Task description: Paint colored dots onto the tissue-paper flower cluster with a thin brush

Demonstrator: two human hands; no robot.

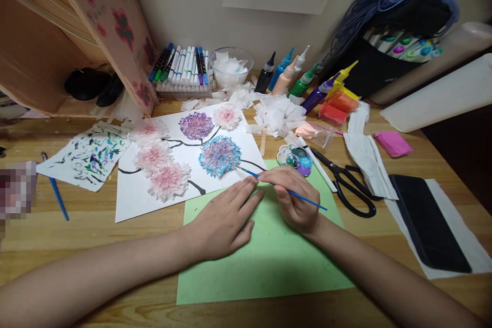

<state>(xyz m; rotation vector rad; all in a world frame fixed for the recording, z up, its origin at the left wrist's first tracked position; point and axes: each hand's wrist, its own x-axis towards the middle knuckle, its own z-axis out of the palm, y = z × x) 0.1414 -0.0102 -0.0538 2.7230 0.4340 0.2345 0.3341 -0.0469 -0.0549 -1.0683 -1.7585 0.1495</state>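
A thin blue paintbrush (303,200) is gripped in my right hand (298,197), its tip touching or close to the lower right edge of a blue-and-pink paper flower (220,156). That flower sits on a white sheet (130,205) with black painted branches, among pink-and-white ruffled flowers (169,179) and a purple one (196,125). My left hand (225,218) lies flat, fingers stretched, over the green paper (265,271) and the white sheet's lower edge. Just beyond my right hand is a small paint palette (295,159) with purple, teal and green paint.
Black scissors (355,189), a white pen (319,166) and a dark phone (428,220) lie at right. Paint bottles (284,79), torn white tissue (279,113), a glass bowl (230,69) and markers (184,64) stand behind. A smeared paper (92,156) and another brush (57,197) are left.
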